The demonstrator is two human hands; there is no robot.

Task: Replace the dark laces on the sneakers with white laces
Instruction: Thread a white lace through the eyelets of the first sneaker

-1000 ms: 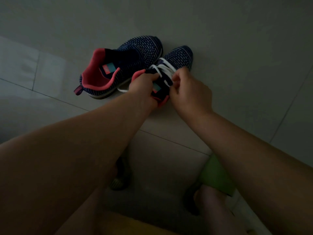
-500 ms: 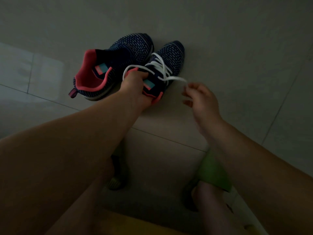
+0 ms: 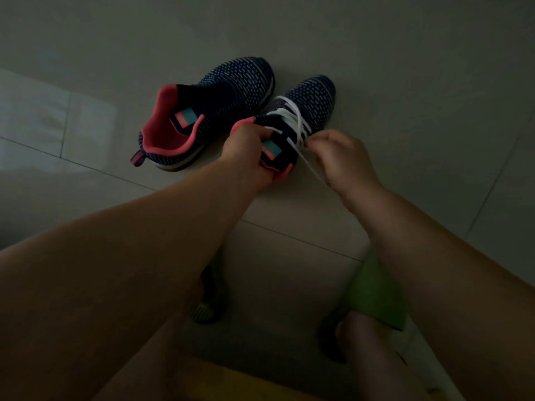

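Two navy knit sneakers with pink collars stand side by side on the tiled floor. No lace shows on the left sneaker (image 3: 208,111). The right sneaker (image 3: 311,102) carries a white lace (image 3: 292,117) crossed through its eyelets. My left hand (image 3: 249,149) grips that sneaker's collar, with a loop of the white lace running under its fingers. My right hand (image 3: 341,157) pinches the lace's free end just right of the shoe; the end runs down along my palm.
The floor is pale tile (image 3: 405,82) with grout lines. Near my feet lie a green object (image 3: 376,293) and dark sandals (image 3: 208,302). A yellowish surface (image 3: 231,383) sits at the bottom edge. The light is dim.
My right hand pulled the lace end out to the right, then came back close to the shoe. My left hand kept its hold on the collar.
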